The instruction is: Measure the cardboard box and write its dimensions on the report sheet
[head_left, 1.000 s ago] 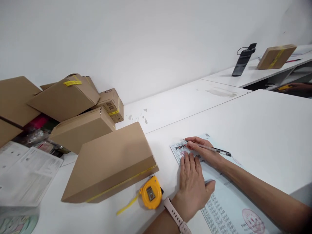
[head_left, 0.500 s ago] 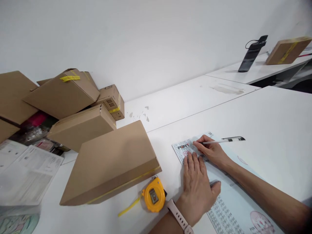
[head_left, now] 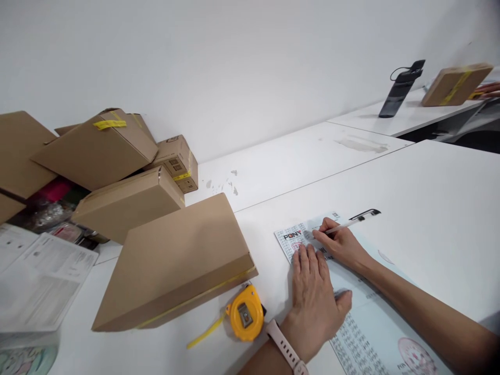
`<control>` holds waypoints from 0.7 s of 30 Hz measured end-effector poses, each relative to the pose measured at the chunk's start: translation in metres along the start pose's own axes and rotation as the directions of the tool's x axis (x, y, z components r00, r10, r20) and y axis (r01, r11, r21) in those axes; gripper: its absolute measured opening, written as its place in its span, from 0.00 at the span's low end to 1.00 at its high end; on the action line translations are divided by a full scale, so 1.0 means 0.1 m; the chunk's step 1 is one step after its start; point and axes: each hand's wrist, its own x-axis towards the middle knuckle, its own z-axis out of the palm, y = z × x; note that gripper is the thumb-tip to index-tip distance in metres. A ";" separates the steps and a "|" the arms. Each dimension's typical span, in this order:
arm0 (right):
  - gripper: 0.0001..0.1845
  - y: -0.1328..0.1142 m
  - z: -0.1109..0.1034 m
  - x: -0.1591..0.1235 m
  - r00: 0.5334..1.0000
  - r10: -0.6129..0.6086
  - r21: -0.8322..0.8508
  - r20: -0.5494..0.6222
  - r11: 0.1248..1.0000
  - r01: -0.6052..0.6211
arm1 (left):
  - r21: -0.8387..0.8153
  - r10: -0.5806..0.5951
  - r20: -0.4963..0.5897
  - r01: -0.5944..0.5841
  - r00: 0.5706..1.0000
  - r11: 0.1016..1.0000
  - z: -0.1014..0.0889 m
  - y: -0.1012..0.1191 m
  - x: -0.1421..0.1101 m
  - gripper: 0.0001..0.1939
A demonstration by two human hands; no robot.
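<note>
My right hand (head_left: 340,244) grips a pen (head_left: 353,221) with a clear barrel and a black clip end. The pen's lower end points at the top part of a pale blue printed sheet (head_left: 375,317) marked PONY; its tip is hidden by my fingers. Flat on the left side of that sheet lies my left hand (head_left: 315,291), fingers stretched out, with a pink watch band on the wrist. Left of this hand sits a yellow-orange tape measure (head_left: 246,315), a short length of its yellow blade pulled out. Beyond it lies a flat cardboard box (head_left: 179,255).
Several cardboard boxes (head_left: 97,148) are piled at the left against the wall. Papers in a clear sleeve (head_left: 47,281) lie at the lower left. A dark water bottle (head_left: 400,91) and a small taped box (head_left: 455,86) stand at the far right. Another person's hand (head_left: 490,89) shows there.
The pen in my right hand has tilted more upright and its top end has shifted left. Another person's hand has appeared at the far right. My left hand stays in place on the sheet.
</note>
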 end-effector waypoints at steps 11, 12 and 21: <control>0.20 -0.04 0.03 -0.02 0.999 -0.007 0.038 0.040 0.999 0.006 | 0.067 0.000 -0.015 0.001 1.000 0.998 -0.01 0.01 0.00 0.44; 0.20 -0.05 0.03 -0.02 0.999 -0.009 0.034 0.036 0.999 0.008 | 0.065 -0.002 -0.017 0.003 1.000 0.998 -0.02 0.01 0.00 0.44; 0.19 -0.07 0.02 -0.01 0.998 -0.008 0.033 0.063 0.999 0.006 | 0.021 -0.005 0.011 0.005 1.000 1.000 -0.06 0.02 0.02 0.43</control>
